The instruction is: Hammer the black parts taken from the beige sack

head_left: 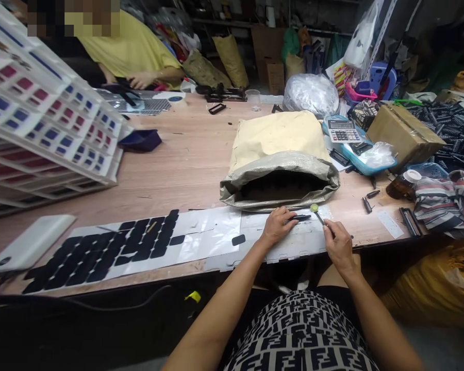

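Note:
My left hand [280,225] is closed on a slim black piece [302,218], which lies low over the white sheet [220,232] at the table's front edge. Just to its right, my right hand [338,244] grips the dark handle of a small hammer [315,210] with a round yellow-green head. The hammer head is beyond the tip of the black piece, with a small gap between them. Right behind both hands lies a big sack [278,134], its dark mouth facing me. A single black rounded tile [238,239] rests on the sheet left of my left hand.
Rows of black tiles [88,257] lie at left near a white device [34,239]. A tilted white basket stack [50,103] stands behind. Right are a calculator [344,131], cardboard box [404,131] and brown jar [402,186]. Across the table sits a person in yellow [127,46].

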The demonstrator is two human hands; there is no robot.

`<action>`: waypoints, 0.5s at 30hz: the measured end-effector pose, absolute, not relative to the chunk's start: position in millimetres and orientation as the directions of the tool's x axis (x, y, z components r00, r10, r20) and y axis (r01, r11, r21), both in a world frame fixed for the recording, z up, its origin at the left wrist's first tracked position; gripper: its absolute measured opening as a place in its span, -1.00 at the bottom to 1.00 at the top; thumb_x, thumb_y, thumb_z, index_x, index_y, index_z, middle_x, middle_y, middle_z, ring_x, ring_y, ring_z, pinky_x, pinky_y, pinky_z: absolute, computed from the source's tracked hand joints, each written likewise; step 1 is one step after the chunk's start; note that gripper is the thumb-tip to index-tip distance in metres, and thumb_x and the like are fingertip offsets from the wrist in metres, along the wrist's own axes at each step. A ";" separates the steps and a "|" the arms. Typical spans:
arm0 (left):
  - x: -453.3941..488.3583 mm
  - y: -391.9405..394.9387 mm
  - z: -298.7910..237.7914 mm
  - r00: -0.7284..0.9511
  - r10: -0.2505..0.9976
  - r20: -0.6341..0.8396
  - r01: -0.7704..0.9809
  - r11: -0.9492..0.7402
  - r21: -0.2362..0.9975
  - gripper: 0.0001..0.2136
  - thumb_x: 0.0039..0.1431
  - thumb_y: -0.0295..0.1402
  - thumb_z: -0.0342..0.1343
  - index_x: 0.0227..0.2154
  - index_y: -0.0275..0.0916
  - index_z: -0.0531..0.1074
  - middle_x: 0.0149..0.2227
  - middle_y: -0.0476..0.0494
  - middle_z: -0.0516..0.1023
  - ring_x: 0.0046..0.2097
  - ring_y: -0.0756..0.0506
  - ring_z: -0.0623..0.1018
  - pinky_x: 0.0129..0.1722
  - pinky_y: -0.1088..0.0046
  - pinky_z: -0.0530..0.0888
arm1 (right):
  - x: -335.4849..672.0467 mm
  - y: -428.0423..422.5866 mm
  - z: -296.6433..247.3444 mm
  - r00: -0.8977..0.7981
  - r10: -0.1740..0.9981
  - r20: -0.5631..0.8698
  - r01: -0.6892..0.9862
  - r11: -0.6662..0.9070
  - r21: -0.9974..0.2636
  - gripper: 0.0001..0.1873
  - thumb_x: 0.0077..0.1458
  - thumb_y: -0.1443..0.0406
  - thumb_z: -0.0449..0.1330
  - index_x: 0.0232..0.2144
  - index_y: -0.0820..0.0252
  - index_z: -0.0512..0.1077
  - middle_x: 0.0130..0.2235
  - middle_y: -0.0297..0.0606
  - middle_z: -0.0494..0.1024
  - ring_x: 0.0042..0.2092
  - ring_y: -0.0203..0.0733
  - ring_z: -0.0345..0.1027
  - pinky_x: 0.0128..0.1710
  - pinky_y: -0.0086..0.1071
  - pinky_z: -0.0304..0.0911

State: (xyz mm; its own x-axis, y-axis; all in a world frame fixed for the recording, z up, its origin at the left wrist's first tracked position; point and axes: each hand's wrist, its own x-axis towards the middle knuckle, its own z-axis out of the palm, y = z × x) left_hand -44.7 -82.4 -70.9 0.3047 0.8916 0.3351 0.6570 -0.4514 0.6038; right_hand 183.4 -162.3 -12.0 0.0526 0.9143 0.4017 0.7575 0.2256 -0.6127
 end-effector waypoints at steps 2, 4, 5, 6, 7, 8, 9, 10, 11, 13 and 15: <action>-45.1 -82.3 -69.2 0.316 0.892 0.324 0.656 -0.452 0.604 -0.81 0.25 -0.26 0.23 -0.12 -0.15 0.60 -0.30 -0.06 0.48 -0.22 -0.09 0.45 -0.15 0.33 0.37 | 169.6 -166.6 -8.2 0.012 0.923 0.384 0.740 0.250 -0.625 -0.68 0.34 0.23 0.02 -0.02 0.13 0.52 -0.15 -0.15 0.59 -0.09 -0.11 0.48 -0.04 -0.28 0.37; -45.2 -82.0 -67.6 0.321 0.895 0.311 0.658 -0.447 0.606 -0.81 0.24 -0.26 0.23 -0.12 -0.14 0.60 -0.29 -0.07 0.48 -0.21 -0.10 0.45 -0.15 0.32 0.36 | 161.9 -169.4 -8.3 -0.015 0.926 0.378 0.754 0.258 -0.604 -0.67 0.35 0.24 0.01 -0.01 0.14 0.52 -0.17 -0.15 0.59 -0.10 -0.11 0.48 -0.04 -0.28 0.37; -45.0 -81.8 -67.0 0.321 0.897 0.305 0.660 -0.443 0.606 -0.81 0.24 -0.25 0.23 -0.12 -0.13 0.60 -0.29 -0.07 0.48 -0.20 -0.10 0.45 -0.14 0.32 0.36 | 160.1 -170.3 -9.7 -0.023 0.926 0.376 0.770 0.256 -0.584 -0.66 0.35 0.24 0.01 -0.02 0.14 0.53 -0.17 -0.14 0.59 -0.11 -0.12 0.48 -0.05 -0.29 0.37; -44.8 -81.6 -66.5 0.321 0.899 0.298 0.664 -0.438 0.606 -0.81 0.25 -0.25 0.23 -0.12 -0.12 0.61 -0.29 -0.07 0.48 -0.20 -0.10 0.45 -0.14 0.32 0.36 | 159.6 -170.9 -11.7 -0.029 0.927 0.373 0.789 0.251 -0.561 -0.66 0.35 0.25 0.00 -0.02 0.15 0.53 -0.18 -0.14 0.59 -0.13 -0.12 0.48 -0.07 -0.29 0.36; -44.4 -81.4 -66.0 0.320 0.902 0.291 0.669 -0.432 0.605 -0.81 0.25 -0.25 0.22 -0.12 -0.11 0.61 -0.29 -0.07 0.48 -0.19 -0.10 0.45 -0.14 0.32 0.35 | 159.7 -171.1 -13.8 -0.034 0.929 0.368 0.807 0.243 -0.539 -0.66 0.35 0.25 0.00 -0.02 0.15 0.53 -0.18 -0.14 0.59 -0.14 -0.12 0.48 -0.08 -0.30 0.36; -44.1 -81.2 -65.6 0.320 0.904 0.283 0.673 -0.427 0.604 -0.82 0.26 -0.25 0.22 -0.12 -0.11 0.61 -0.29 -0.07 0.48 -0.19 -0.10 0.45 -0.14 0.32 0.35 | 160.3 -171.0 -15.7 -0.036 0.931 0.363 0.821 0.234 -0.521 -0.66 0.35 0.25 0.01 -0.03 0.16 0.53 -0.19 -0.14 0.59 -0.14 -0.12 0.47 -0.09 -0.31 0.35; -43.7 -81.1 -65.1 0.320 0.907 0.275 0.677 -0.422 0.603 -0.82 0.26 -0.25 0.21 -0.12 -0.10 0.61 -0.29 -0.08 0.48 -0.19 -0.10 0.45 -0.14 0.32 0.34 | 160.9 -170.7 -17.2 -0.035 0.933 0.359 0.830 0.227 -0.510 -0.66 0.35 0.25 0.01 -0.02 0.16 0.53 -0.19 -0.14 0.59 -0.14 -0.12 0.47 -0.09 -0.31 0.35; -43.4 -81.1 -64.5 0.320 0.909 0.266 0.680 -0.416 0.604 -0.82 0.26 -0.25 0.21 -0.12 -0.10 0.61 -0.28 -0.08 0.48 -0.19 -0.11 0.45 -0.14 0.32 0.34 | 161.1 -170.2 -18.1 -0.034 0.933 0.357 0.833 0.224 -0.507 -0.67 0.34 0.25 0.01 -0.02 0.16 0.53 -0.18 -0.14 0.59 -0.14 -0.12 0.47 -0.09 -0.31 0.35; -43.1 -81.2 -63.7 0.319 0.911 0.259 0.682 -0.411 0.605 -0.82 0.26 -0.24 0.21 -0.12 -0.10 0.61 -0.28 -0.08 0.49 -0.18 -0.11 0.45 -0.14 0.32 0.34 | 160.9 -169.6 -18.4 -0.034 0.933 0.359 0.830 0.227 -0.510 -0.67 0.35 0.26 0.01 -0.01 0.16 0.52 -0.18 -0.14 0.59 -0.14 -0.12 0.47 -0.08 -0.31 0.35; -43.0 -81.6 -61.5 0.315 0.914 0.254 0.682 -0.405 0.610 -0.82 0.26 -0.25 0.21 -0.12 -0.09 0.61 -0.28 -0.08 0.49 -0.19 -0.11 0.45 -0.14 0.32 0.34 | 158.5 -168.6 -18.0 -0.043 0.929 0.368 0.814 0.246 -0.527 -0.67 0.35 0.26 0.01 0.00 0.16 0.52 -0.17 -0.14 0.58 -0.12 -0.13 0.47 -0.07 -0.32 0.34; -43.3 -82.2 -59.2 0.315 0.913 0.259 0.673 -0.407 0.618 -0.84 0.26 -0.26 0.21 -0.14 -0.09 0.62 -0.29 -0.07 0.48 -0.20 -0.11 0.44 -0.15 0.33 0.33 | 154.3 -168.1 -17.9 -0.062 0.926 0.374 0.798 0.271 -0.538 -0.66 0.36 0.26 0.01 0.02 0.16 0.51 -0.17 -0.15 0.58 -0.12 -0.14 0.47 -0.05 -0.33 0.34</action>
